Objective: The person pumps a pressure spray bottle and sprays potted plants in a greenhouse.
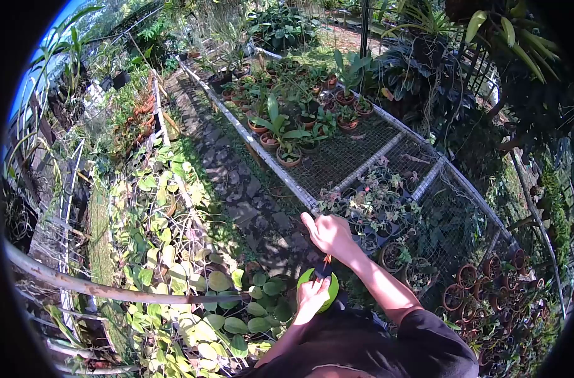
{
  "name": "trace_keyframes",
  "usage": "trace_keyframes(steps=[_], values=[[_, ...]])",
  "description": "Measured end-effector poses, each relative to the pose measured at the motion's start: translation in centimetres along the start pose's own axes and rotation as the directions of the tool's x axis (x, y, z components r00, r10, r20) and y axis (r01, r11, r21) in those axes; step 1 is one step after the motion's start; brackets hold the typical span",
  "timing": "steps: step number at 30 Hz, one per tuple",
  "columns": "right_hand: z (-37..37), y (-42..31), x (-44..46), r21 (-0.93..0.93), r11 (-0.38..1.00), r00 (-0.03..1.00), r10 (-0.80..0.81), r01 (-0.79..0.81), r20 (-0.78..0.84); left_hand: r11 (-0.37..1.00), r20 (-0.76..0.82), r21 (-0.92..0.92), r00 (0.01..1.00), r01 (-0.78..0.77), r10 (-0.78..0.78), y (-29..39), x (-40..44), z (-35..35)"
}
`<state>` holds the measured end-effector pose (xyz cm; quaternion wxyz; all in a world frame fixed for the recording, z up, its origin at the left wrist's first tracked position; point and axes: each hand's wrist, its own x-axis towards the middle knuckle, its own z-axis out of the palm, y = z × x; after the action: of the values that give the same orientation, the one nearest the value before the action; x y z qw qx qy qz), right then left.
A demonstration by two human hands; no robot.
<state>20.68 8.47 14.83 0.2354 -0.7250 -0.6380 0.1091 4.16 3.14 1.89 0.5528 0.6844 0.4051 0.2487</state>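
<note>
Near the bottom centre, my left hand (313,293) is closed on a dark nozzle or cap at the top of a bright green round container (330,298), close to my body. Above it and slightly right, my right hand (330,234) is curled closed beside the near corner of a mesh bench (344,153). A thin orange-red piece (327,259) shows between my two hands, below my right fist. What the right fist holds is too small to make out. A clump of pinkish-green potted plants (378,201) is just beyond the right hand.
Potted plants (274,123) stand on the bench. A stone path (236,183) runs along its left side. Broad-leaved plants (236,324) fill the lower left, crossed by a curved pole (110,291). Empty clay pots (466,275) hang at the lower right.
</note>
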Motion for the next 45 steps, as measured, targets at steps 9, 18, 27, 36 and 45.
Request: trace_keyframes(steps=[9,18,27,36,45], values=[[-0.7,-1.4,0.9,0.096,0.992,0.994,0.071,-0.078,0.084,0.997,-0.110,0.014,0.991,0.081,-0.079,1.3,0.0,-0.1],[0.3,-2.2,1.5,0.084,0.988,0.992,0.130,-0.130,0.009,0.969,-0.076,0.246,0.997,0.031,-0.013,1.1,-0.6,-1.3],[1.9,-1.7,2.2,0.079,0.995,0.998,0.063,-0.062,-0.015,0.973,-0.161,0.163,0.977,0.163,-0.137,0.4,0.2,-0.8],[3.6,-0.4,1.2,0.025,1.000,1.000,-0.020,0.019,0.024,0.955,-0.112,0.070,0.953,0.289,-0.280,0.8,0.9,-0.7],[2.0,0.6,1.8,-0.477,0.785,0.783,-0.559,0.394,-0.274,0.969,-0.188,0.122,0.963,0.217,-0.192,-0.7,1.6,0.2]])
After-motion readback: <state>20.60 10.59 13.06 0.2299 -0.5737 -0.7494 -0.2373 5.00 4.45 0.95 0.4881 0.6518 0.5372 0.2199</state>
